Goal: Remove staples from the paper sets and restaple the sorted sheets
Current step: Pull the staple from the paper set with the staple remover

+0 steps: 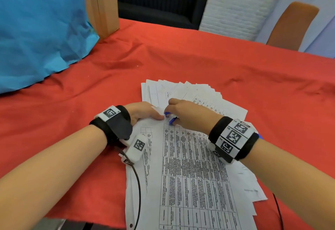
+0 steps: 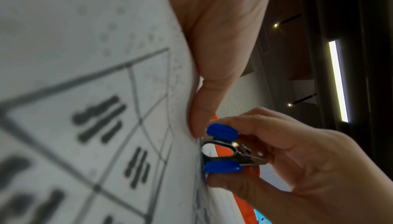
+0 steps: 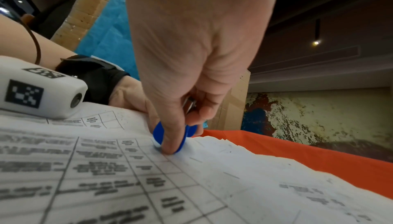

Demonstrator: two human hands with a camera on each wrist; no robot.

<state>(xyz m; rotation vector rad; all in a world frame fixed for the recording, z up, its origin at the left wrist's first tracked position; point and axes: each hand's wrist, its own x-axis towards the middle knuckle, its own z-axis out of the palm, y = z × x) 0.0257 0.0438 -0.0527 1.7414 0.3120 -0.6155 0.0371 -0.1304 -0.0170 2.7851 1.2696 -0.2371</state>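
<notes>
A stapled paper set [image 1: 190, 175] printed with tables lies on the red tablecloth [image 1: 235, 66]. My left hand [image 1: 154, 114] pinches its far corner, with the thumb [image 2: 202, 110] pressed on the top sheet. My right hand [image 1: 174, 111] pinches a blue staple remover [image 1: 171, 120] between thumb and finger. In the left wrist view the staple remover [image 2: 223, 150] has its metal jaws against the paper edge just below my thumb. In the right wrist view the blue pads [image 3: 158, 133] touch the paper set [image 3: 127, 177] at that corner. The staple itself is hidden.
More white sheets [image 1: 190, 90] lie fanned out beyond my hands, and others stick out under the set at the right [image 1: 253, 190]. A crumpled blue sheet [image 1: 39, 30] and a wooden post [image 1: 101, 5] stand at the back left. An orange chair [image 1: 290, 25] is at the back right.
</notes>
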